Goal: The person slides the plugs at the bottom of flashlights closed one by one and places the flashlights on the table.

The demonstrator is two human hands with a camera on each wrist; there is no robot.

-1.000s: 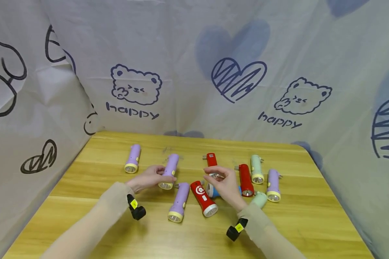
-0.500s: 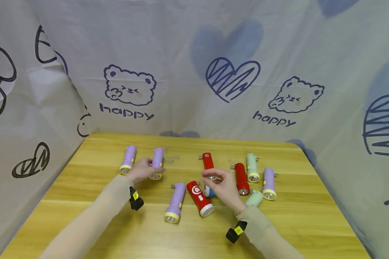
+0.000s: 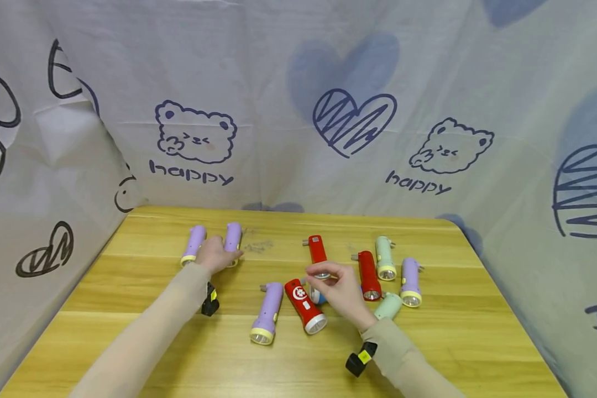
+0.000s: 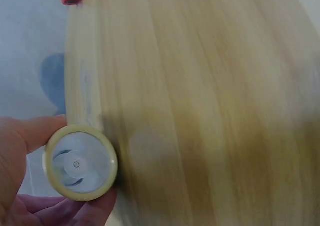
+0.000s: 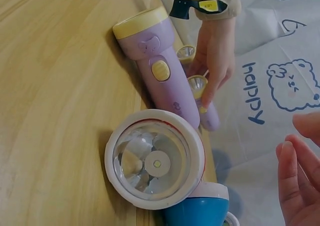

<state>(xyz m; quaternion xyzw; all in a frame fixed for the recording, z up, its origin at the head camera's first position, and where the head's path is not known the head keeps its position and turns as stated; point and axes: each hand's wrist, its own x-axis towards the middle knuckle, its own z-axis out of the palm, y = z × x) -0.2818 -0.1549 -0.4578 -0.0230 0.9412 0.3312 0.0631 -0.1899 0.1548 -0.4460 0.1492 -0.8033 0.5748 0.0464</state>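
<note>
At the back left of the table, my left hand [image 3: 215,255] grips a purple flashlight [image 3: 233,237] by its sides. In the left wrist view, this flashlight's round lens with its cream rim [image 4: 80,163] sits between thumb and fingers. Just left of that hand lies another purple flashlight [image 3: 195,241], partly covered by the hand. My right hand [image 3: 342,293] hovers over the middle group with loosely bent fingers and nothing in them. Below it are a blue flashlight [image 3: 317,297], mostly hidden, and a red flashlight with a white emblem [image 3: 305,307].
A purple flashlight [image 3: 268,314] lies front centre. Further back is a red one [image 3: 317,249]. Right of my right hand are another red one [image 3: 368,275], two mint green ones [image 3: 385,255] and a purple one [image 3: 410,279]. A printed curtain [image 3: 278,110] borders the wooden table [image 3: 288,370].
My left hand has carried the purple flashlight left and back, beside the other purple one. The right hand has hardly moved. The head view has shifted slightly.
</note>
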